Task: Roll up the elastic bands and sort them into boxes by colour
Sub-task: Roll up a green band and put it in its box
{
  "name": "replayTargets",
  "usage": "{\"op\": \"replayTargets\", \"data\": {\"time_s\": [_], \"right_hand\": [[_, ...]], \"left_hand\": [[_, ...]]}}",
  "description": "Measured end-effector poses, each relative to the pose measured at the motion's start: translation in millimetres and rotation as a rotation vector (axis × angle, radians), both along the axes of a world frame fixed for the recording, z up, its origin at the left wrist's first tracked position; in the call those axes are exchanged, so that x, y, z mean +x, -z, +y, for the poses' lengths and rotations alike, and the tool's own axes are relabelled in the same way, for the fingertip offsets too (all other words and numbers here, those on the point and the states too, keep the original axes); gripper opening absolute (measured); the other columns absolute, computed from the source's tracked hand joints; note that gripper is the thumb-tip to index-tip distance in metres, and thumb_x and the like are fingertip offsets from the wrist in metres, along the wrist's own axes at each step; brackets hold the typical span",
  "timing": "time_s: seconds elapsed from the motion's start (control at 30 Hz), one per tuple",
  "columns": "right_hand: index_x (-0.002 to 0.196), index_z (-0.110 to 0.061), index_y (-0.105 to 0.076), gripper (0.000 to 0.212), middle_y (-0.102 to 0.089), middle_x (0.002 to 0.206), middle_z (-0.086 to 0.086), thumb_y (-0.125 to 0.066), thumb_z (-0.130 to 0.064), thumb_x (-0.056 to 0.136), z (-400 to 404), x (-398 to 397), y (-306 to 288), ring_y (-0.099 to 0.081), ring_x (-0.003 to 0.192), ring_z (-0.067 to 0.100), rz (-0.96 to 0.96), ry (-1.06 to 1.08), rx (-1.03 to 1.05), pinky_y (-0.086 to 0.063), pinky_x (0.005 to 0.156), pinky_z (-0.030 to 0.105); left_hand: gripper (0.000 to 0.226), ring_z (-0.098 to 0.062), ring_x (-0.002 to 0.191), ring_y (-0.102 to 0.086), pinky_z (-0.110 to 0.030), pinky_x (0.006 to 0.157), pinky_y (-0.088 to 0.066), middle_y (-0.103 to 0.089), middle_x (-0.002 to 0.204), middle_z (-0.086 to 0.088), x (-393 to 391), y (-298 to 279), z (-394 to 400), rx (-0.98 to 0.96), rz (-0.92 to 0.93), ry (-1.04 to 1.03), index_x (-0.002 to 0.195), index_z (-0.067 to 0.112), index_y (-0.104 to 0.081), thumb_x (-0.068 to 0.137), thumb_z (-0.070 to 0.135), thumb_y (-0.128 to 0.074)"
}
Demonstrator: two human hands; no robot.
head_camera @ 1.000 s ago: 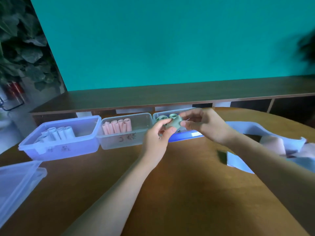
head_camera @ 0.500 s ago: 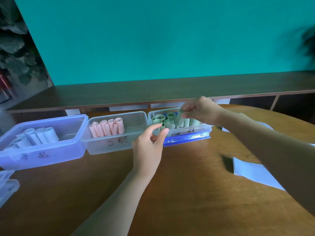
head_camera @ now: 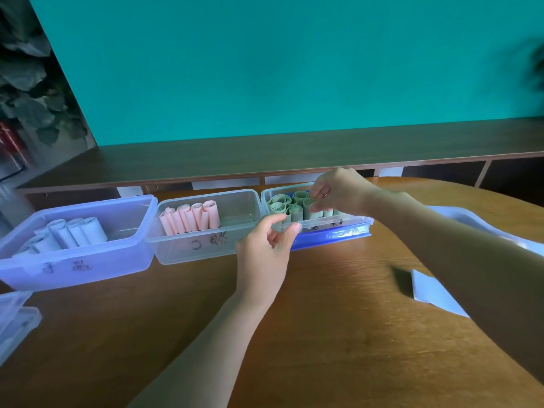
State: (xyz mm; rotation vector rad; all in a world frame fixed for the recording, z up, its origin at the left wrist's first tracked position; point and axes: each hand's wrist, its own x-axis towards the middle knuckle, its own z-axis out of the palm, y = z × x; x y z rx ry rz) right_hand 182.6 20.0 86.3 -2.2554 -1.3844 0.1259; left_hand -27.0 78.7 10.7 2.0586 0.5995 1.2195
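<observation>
The step in hand is stowing: the right hand [head_camera: 338, 191] holds a rolled green band [head_camera: 311, 208] in a narrow fingertip grip, set down among the other green rolls in the right-hand box [head_camera: 323, 225]. The left hand [head_camera: 266, 248], grip loose and holding nothing, touches that box's front rim. Next, I judge: let go, then fetch a loose band [head_camera: 435, 293] from the desk [head_camera: 323, 319].

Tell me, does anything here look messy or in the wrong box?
Nothing is missorted: white rolls, pink rolls and green rolls each fill their own box. Only the green box differs, resting on a blue lid.
</observation>
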Motion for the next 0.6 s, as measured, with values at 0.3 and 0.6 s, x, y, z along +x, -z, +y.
{"op": "replayTargets", "data": {"time_s": [0.3,0.6], "right_hand": [[0.101,-0.009,-0.074,0.033,-0.076,0.089,0.004,-0.089,-0.024,0.076,-0.3,-5.2,-5.6,-0.073,0.071,0.017,0.019,0.001,-0.011,-0.059,0.070,0.025],[0.089,-0.010,-0.076,0.017,-0.073,0.087,0.008,-0.084,-0.022,0.082,9.4,-12.7,0.6,-0.070,0.082,0.026,-0.130,-0.042,-0.050,-0.058,0.078,0.039]], "left_hand": [[0.040,0.009,0.089,-0.059,-0.007,0.057,-0.046,-0.062,0.080,0.019,0.5,2.0,1.2,-0.003,0.006,0.009,0.123,0.022,-0.068,0.090,0.044,-0.068],[0.041,0.009,0.089,-0.057,-0.009,0.059,-0.047,-0.061,0.076,0.019,0.3,3.1,2.4,-0.018,0.036,0.015,0.125,0.024,-0.067,0.090,0.045,-0.068]]}}
